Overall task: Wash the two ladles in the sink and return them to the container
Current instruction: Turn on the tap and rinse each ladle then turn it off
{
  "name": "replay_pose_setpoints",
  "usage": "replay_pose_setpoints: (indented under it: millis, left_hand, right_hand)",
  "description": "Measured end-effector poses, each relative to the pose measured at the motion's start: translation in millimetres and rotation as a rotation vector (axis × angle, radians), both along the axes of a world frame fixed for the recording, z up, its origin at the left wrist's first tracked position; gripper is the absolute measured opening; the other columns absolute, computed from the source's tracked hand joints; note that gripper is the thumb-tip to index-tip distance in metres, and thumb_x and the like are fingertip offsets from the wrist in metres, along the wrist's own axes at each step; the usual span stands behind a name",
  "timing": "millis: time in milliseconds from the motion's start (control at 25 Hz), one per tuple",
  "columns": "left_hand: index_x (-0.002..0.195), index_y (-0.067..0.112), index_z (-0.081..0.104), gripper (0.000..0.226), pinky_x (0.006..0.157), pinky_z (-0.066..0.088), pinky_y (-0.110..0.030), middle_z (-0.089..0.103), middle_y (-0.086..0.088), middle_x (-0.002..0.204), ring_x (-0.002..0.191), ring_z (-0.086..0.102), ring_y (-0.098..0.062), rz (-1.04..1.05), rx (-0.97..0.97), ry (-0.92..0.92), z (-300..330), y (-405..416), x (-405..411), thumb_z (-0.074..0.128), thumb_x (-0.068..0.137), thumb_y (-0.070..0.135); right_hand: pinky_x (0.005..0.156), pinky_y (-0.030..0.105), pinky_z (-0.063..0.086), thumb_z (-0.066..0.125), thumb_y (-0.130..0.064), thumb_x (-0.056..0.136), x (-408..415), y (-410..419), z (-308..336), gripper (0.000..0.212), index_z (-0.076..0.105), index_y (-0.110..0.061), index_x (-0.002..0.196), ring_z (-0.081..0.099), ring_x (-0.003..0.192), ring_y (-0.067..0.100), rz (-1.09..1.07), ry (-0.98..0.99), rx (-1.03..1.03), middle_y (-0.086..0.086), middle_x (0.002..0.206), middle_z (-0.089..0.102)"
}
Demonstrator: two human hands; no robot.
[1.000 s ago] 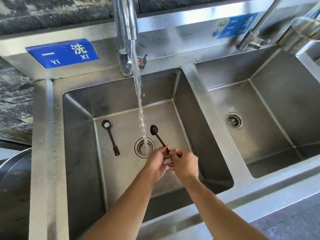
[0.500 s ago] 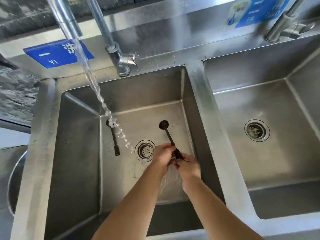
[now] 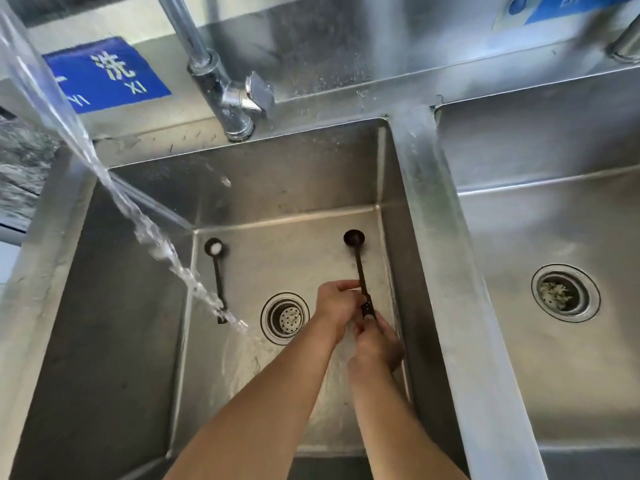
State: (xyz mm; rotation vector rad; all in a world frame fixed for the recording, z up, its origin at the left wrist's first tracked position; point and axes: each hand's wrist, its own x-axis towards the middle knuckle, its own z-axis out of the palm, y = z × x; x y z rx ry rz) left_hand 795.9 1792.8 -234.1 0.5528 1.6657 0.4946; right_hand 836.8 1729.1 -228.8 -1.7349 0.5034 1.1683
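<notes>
both forearms enter from the bottom centre of the frame and meet over the right part of the left sink basin (image 3: 114, 341). right hand (image 3: 375, 344), lower centre-right, is clenched round the handle end of a dark ladle (image 3: 360, 271). left hand (image 3: 337, 306), just up and left of it, pinches the same handle with curled fingers a little higher on the stem. the held ladle runs up the frame, its round bowl toward the back wall of the basin, near the right wall. the basin drain (image 3: 284, 317) sits just left of the hands. second ladle (image 3: 217, 271) lies on the basin floor at centre-left, apart from the hands, bowl up-frame with something white in it. a water stream (image 3: 104, 178) crosses from the upper left and lands on the floor between that ladle's handle end and the drain. faucet base (image 3: 228, 95) stands on the back ledge, top centre. a blue sign (image 3: 107, 76) is at the upper left. a second basin (image 3: 554, 237) with its own drain fills the right side.
</notes>
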Motion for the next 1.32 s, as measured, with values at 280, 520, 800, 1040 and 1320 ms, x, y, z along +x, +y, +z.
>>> replay_pose_setpoints:
  millis: [280,520,800,1040,1320]
  left_hand:
    - [0.105,0.004,0.075,0.023,0.043,0.049,-0.024,0.074,-0.023,0.092,0.052,0.061,-0.024,-0.009,0.025,0.136,-27,21,3,0.071,0.084,-0.006]
    - [0.095,0.013,0.078,0.020,0.080,0.064,-0.040,0.077,-0.017,0.096,0.087,0.075,-0.030,-0.034,0.078,0.234,-49,34,4,0.077,0.079,0.002]
    - [0.096,0.018,0.082,0.018,0.087,0.057,-0.028,0.080,-0.007,0.099,0.096,0.073,-0.023,-0.232,0.232,0.456,-55,34,2,0.074,0.082,0.010]
    - [0.099,0.017,0.081,0.017,0.086,0.055,-0.029,0.079,-0.008,0.101,0.102,0.071,-0.025,-0.316,0.264,0.524,-61,36,4,0.075,0.083,0.018]
    - [0.110,0.014,0.077,0.029,0.080,0.047,-0.025,0.078,-0.008,0.103,0.101,0.071,-0.024,-0.313,0.264,0.526,-33,-16,-39,0.074,0.086,0.031]
  right_hand:
    - [0.057,0.024,0.055,0.068,0.003,0.086,-7,28,-35,0.018,0.078,-0.011,0.079,0.072,0.062,0.016,-0.220,0.071,-0.034,0.003,0.068,0.073]
    - [0.054,0.026,0.057,0.074,0.001,0.081,-4,38,-58,0.012,0.076,-0.010,0.075,0.073,0.051,0.017,-0.261,0.115,-0.027,0.002,0.054,0.073]
    - [0.075,0.041,0.063,0.067,-0.014,0.080,-5,41,-61,0.013,0.071,-0.001,0.083,0.074,0.074,0.030,-0.167,0.229,-0.011,0.014,0.078,0.074]
    - [0.048,0.027,0.047,0.055,-0.009,0.085,0,46,-60,0.016,0.064,-0.006,0.073,0.064,0.058,0.024,-0.111,0.204,0.004,0.010,0.065,0.066]
    - [0.071,0.041,0.050,0.061,-0.022,0.088,-14,29,-51,0.026,0.060,-0.008,0.066,0.060,0.075,0.032,0.177,0.010,-0.049,0.013,0.076,0.063]
